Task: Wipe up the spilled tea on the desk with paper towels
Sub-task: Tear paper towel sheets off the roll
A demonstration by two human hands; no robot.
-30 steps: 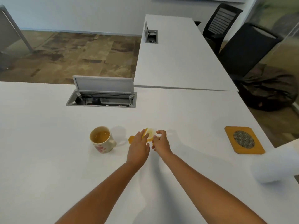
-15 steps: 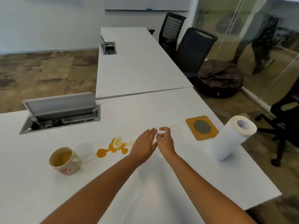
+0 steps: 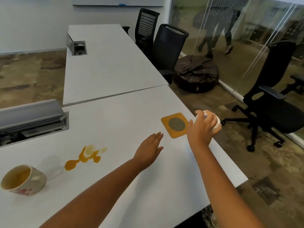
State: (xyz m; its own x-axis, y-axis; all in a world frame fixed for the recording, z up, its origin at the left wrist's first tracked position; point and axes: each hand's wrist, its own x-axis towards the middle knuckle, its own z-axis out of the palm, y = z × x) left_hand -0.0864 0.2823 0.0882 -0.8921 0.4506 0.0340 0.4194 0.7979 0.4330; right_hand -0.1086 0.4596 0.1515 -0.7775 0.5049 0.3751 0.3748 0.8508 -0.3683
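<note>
The right hand [image 3: 203, 129] is wrapping around the white paper towel roll [image 3: 215, 123] at the right edge of the white bench [image 3: 125, 119], just to the right of the square orange coaster with a dark mesh centre [image 3: 176, 125]; the fingers are curling over the roll and hiding most of it, so only its pale end is showing past the knuckles. The left hand [image 3: 150, 150] is hovering flat and open over the bench, palm down, fingers together and pointing toward the coaster, gripping nothing, sitting just to the coaster's lower left. The amber puddle of spilled tea [image 3: 82, 159] is lying on the bench well to the left of the coaster, spreading in a few joined blobs with a paler patch at its upper end. Farther left again, beyond the puddle, a cream ceramic mug with red floral marks [image 3: 23, 181] is sitting near the left edge of the picture, with tea showing inside. Up and left of the coaster, a grey cable hatch with its lid raised [image 3: 31, 119] is sitting set into the bench top.
</note>
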